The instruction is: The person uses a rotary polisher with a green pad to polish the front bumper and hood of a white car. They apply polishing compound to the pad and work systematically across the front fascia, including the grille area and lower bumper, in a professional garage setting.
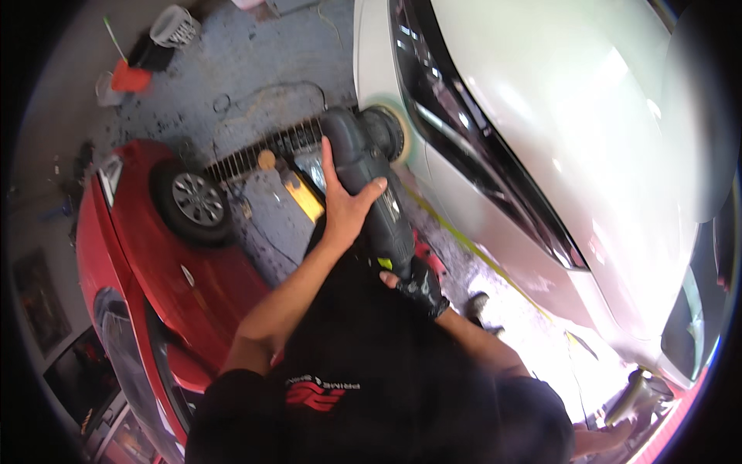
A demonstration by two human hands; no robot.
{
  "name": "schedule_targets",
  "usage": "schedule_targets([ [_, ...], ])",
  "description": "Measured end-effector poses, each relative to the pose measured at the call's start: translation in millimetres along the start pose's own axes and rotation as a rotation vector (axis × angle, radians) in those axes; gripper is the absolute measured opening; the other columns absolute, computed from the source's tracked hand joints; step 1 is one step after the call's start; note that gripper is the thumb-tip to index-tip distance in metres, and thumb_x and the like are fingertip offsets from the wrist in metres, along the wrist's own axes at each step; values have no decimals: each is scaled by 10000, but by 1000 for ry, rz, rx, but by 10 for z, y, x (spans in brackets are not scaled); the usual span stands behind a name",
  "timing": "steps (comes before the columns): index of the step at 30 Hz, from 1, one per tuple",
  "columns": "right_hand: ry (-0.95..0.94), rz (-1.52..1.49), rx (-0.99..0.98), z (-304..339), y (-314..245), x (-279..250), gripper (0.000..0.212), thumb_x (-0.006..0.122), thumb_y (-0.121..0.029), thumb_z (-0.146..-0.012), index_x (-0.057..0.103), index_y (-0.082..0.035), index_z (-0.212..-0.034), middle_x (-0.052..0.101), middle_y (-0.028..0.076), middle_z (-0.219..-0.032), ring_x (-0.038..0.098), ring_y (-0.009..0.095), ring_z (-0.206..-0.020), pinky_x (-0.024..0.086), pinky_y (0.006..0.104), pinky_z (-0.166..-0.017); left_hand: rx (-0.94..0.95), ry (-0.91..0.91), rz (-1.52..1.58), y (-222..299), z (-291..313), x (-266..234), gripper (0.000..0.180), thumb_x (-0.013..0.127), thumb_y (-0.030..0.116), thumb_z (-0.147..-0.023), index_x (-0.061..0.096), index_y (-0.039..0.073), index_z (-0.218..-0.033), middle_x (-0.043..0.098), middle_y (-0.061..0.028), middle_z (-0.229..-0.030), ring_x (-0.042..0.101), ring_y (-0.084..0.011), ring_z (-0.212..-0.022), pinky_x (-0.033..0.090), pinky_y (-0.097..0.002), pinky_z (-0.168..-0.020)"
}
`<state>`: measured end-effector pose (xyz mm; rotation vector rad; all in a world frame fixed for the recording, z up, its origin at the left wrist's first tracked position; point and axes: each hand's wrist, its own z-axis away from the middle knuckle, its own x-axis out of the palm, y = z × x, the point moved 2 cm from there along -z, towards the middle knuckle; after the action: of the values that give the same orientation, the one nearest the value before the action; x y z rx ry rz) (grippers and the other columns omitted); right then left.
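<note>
A black car polisher (363, 166) is held slantwise in front of me, its round pad (398, 131) against the white car's front bodywork, beside the long dark headlight (464, 147). My left hand (348, 201), bare, is wrapped over the middle of the polisher's body, with the thumb across the top. At the rear end of the tool, my right hand (421, 288), in a black fingerless-looking glove, grips the handle; part of its fingers is hidden. The white car (556, 100) fills the right side, its glossy panel reflecting bright light.
A red car (201, 286) stands close on my left. A metal floor grate (232, 164) runs between the cars, near a yellow object (305, 197) and a cable (282, 87). Buckets (130, 77) stand at the far left. Another person's forearm (603, 441) shows at lower right.
</note>
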<state>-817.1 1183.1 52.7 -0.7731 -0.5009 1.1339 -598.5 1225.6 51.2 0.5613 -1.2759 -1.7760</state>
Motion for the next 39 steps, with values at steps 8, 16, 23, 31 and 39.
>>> schedule_targets([
  [8,42,305,-14,376,477,-512,557,837,-321,-798,667,-3,-1222,742,211,-1089,745,345,-984,578,422,-856,-360,-28,202,-289,454,75,862,768,364,-961,224,1,-1522,524,-148,-1362,576,-209,-1228,515,-370,-1016],
  [16,-44,594,142,836,542,-1093,501,833,-297,-748,690,-29,-1146,754,203,-949,749,379,-861,584,444,-759,-658,-149,318,-489,981,262,759,796,341,-931,303,18,-1410,561,-134,-1262,639,-209,-1109,582,-387,-899],
  [23,-96,778,-38,967,892,-1341,624,883,-428,-750,684,-38,-1194,749,196,-961,735,386,-864,580,441,-742,-997,-283,316,-1058,1104,213,797,816,471,-837,367,146,-1410,579,-117,-1229,663,-225,-1013,584,-395,-871],
  [31,-75,874,185,981,794,-1383,386,836,-267,-748,706,-53,-1042,735,191,-859,722,409,-798,573,462,-678,-1315,-370,426,-1551,1184,286,590,781,448,-865,565,130,-1313,626,-100,-1198,666,-236,-1050,542,-399,-953],
  [39,-3,938,190,1108,1044,-1315,401,838,-317,-770,716,-63,-1056,746,196,-931,736,391,-879,577,468,-728,-1331,-356,557,-1779,1248,328,551,799,424,-834,599,148,-1267,619,-79,-1173,624,-237,-1096,493,-420,-995],
])
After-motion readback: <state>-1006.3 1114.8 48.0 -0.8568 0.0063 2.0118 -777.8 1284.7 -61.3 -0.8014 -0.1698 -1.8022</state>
